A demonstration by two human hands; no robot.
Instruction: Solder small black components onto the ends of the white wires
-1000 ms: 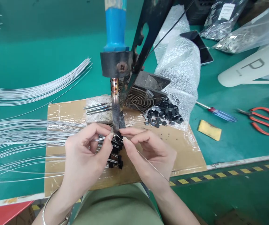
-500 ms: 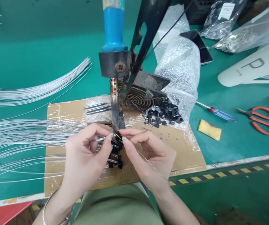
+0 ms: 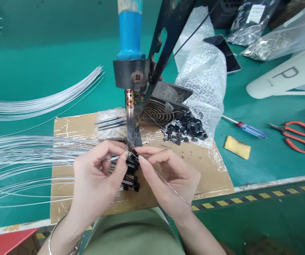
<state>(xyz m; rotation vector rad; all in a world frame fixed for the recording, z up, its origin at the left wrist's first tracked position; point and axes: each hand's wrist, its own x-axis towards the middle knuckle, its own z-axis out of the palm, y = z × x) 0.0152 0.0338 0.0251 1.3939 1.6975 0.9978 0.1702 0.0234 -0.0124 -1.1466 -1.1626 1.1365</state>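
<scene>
A soldering iron (image 3: 130, 35) with a blue handle is clamped upright in a stand, its tip (image 3: 131, 136) pointing down between my hands. My left hand (image 3: 96, 180) pinches a thin wire (image 3: 114, 158) by its end, just below the tip. My right hand (image 3: 171, 173) pinches a strand of solder wire (image 3: 175, 190), which trails back over the palm to the wrist. Fingertips partly hide where wire, solder and tip come together. Under the hands lie several wires ending in black connectors (image 3: 134, 186) on the cardboard (image 3: 211, 177).
Long white wires (image 3: 22, 150) spread to the left, with another bundle (image 3: 48, 104) behind. A round grille (image 3: 157, 111) and a pile of small black parts (image 3: 187, 129) sit behind my right hand. Farther right lie a screwdriver (image 3: 253, 129), a yellow sponge (image 3: 237, 147) and scissors (image 3: 300, 136).
</scene>
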